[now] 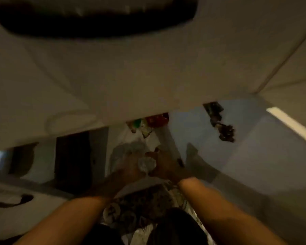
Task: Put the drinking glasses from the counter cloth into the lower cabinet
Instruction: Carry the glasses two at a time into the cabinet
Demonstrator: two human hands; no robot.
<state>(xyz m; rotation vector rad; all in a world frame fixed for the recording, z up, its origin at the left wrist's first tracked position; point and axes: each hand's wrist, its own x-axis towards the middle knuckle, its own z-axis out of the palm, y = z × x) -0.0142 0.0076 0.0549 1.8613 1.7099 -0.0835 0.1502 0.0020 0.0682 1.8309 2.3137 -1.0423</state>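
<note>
The view is dark and blurred, looking down under the counter edge [148, 96] into the lower cabinet [134, 138]. A clear drinking glass [147, 164] sits low between both hands. My left hand [129, 167] wraps its left side and my right hand [163, 165] closes on its right side. Both forearms reach forward from the bottom of the frame. Whether the glass rests on the cabinet floor or hangs above it cannot be told. The counter cloth is out of view.
Inside the cabinet, behind the glass, stand blurred items, a green one [136, 123] and a red one [157, 118]. A white cabinet door [237, 147] stands open to the right, with a dark hinge [219, 121]. A dark opening [72, 160] lies left.
</note>
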